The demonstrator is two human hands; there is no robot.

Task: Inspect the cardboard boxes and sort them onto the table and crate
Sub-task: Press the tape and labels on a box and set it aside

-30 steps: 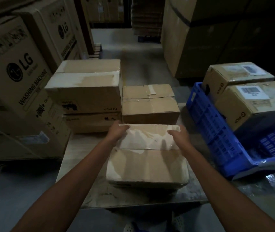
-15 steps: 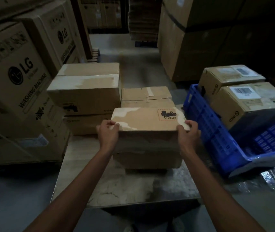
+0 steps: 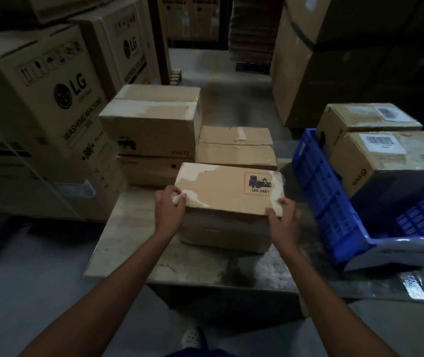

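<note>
- Both hands grip one cardboard box: the left hand curls over its near left corner, and the right hand curls over its near right corner, fingers on top and thumb down the front face.
- That held box sits over the middle of the bench, its top face tipped a little towards the person. Its lower front edge looks to meet the bench top, though the dim light leaves this uncertain.
- Torn pale patches mark the top of the held box at both near corners and along its left edge.
- A red-bordered warning label reading "UN 3481" sits on the top face near the far right corner.
- Just behind it lies a low taped box, also on the bench.
- To the left of that stands a stack of two boxes, the upper one larger.
- A blue crate stands tilted just right of the bench, holding two labelled boxes side by side.
- Large washing machine cartons stand on the far left, against the bench.
- One pale shoe shows on the floor below the bench.
</note>
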